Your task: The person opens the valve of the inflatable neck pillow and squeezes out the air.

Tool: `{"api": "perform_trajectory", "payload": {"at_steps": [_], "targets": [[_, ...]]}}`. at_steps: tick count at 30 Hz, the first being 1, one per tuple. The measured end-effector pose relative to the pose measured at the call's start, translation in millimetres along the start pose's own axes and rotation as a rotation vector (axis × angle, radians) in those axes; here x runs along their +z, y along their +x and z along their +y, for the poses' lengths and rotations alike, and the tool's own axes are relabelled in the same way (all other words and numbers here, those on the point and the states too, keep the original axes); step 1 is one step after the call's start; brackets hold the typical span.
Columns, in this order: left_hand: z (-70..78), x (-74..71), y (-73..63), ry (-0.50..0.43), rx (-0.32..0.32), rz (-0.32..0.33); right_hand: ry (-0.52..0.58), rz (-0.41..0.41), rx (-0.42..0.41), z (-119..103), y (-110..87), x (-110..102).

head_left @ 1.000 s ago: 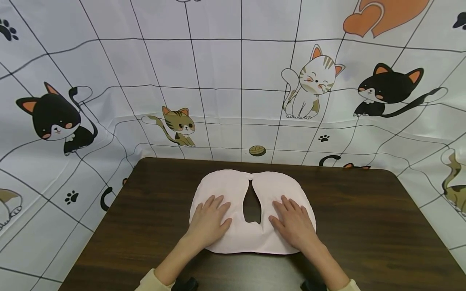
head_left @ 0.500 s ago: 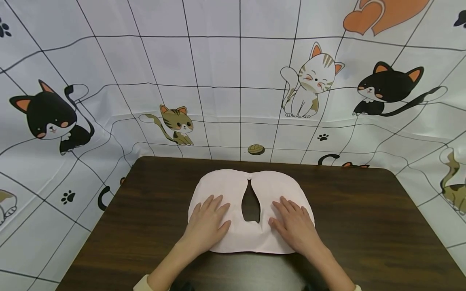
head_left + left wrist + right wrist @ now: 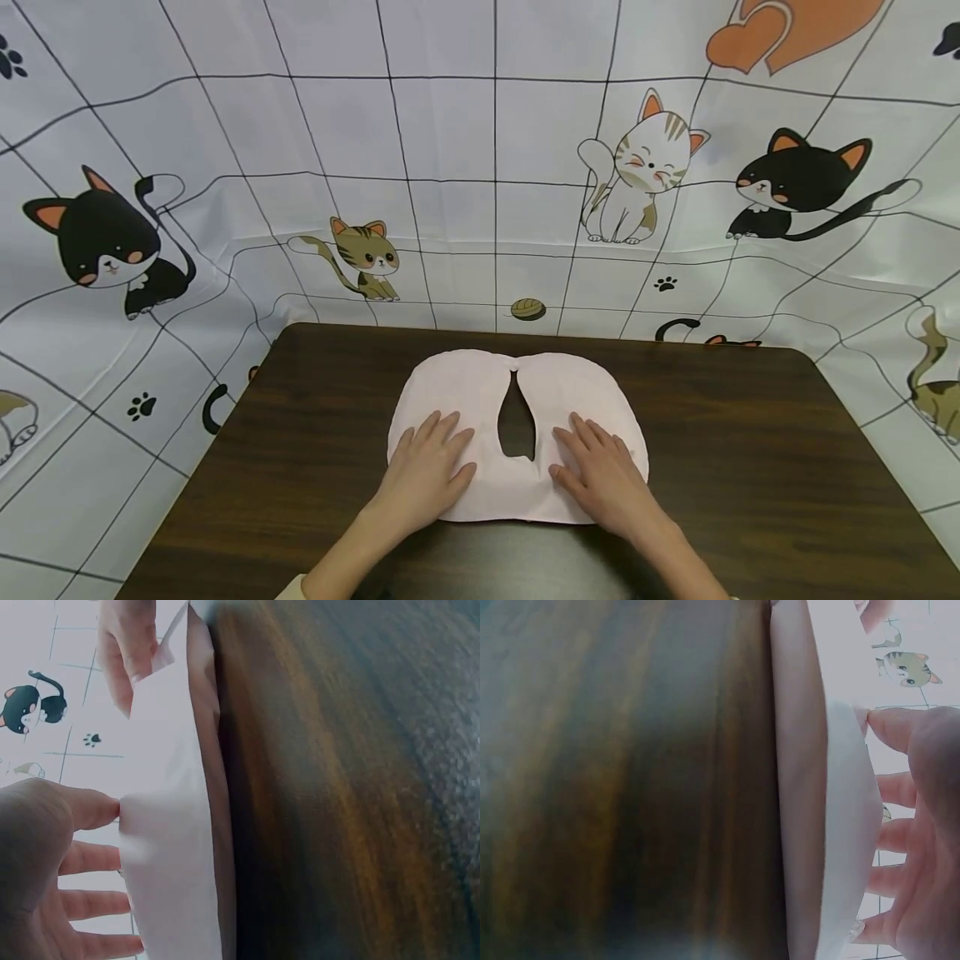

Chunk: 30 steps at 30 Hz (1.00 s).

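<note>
A pale pink neck pillow [image 3: 472, 375] lies flat on the dark wooden table, its two lobes meeting at the far side around a teardrop-shaped gap. My left hand [image 3: 426, 471] rests on the left lobe, fingers spread and nearly straight. On the right lobe, my right hand [image 3: 606, 483] lies the same way. In the left wrist view the fingertips of my left hand [image 3: 52, 877] touch the top of the pillow [image 3: 169, 810]. Seen from the right wrist, the fingertips of my right hand [image 3: 922, 847] also touch the pillow's upper surface [image 3: 847, 810].
Brown table top [image 3: 750, 467] extends to both sides of the pillow, with rounded far corners. A white sheet [image 3: 450, 125] printed with grid lines, cats and paw prints hangs behind the table and along its sides.
Both hands have shifted slightly on the pillow: the left fingertips have drawn a little nearer to the person, the right ones nearer and a little left. The pillow stays in place.
</note>
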<state>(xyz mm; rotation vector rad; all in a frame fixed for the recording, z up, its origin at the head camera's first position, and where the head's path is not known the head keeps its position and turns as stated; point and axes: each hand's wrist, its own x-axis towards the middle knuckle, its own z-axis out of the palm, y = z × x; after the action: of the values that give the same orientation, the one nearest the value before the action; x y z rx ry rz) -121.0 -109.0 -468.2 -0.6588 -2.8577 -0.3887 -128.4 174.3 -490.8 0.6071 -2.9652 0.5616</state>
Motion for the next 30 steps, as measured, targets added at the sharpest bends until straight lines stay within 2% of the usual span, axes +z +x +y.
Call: {"api": "perform_trajectory", "payload": {"at_steps": [10,18,25,30], "targets": [[0.2,5.8,-2.1,-0.003,-0.021,-0.052,-0.022,-0.02,0.005,-0.2,-2.6,1.2],[-1.7,11.2,-3.4,0.006,-0.021,-0.062,-0.02,-0.036,0.013,0.8,-3.1,2.1],[-5.3,11.3,-4.8,0.014,-0.01,-0.049,-0.016,-0.03,0.013,0.5,-4.5,3.3],[-8.4,5.4,-5.7,0.028,-0.004,-0.009,-0.017,-0.025,0.0,-0.6,-6.4,-0.3]]}}
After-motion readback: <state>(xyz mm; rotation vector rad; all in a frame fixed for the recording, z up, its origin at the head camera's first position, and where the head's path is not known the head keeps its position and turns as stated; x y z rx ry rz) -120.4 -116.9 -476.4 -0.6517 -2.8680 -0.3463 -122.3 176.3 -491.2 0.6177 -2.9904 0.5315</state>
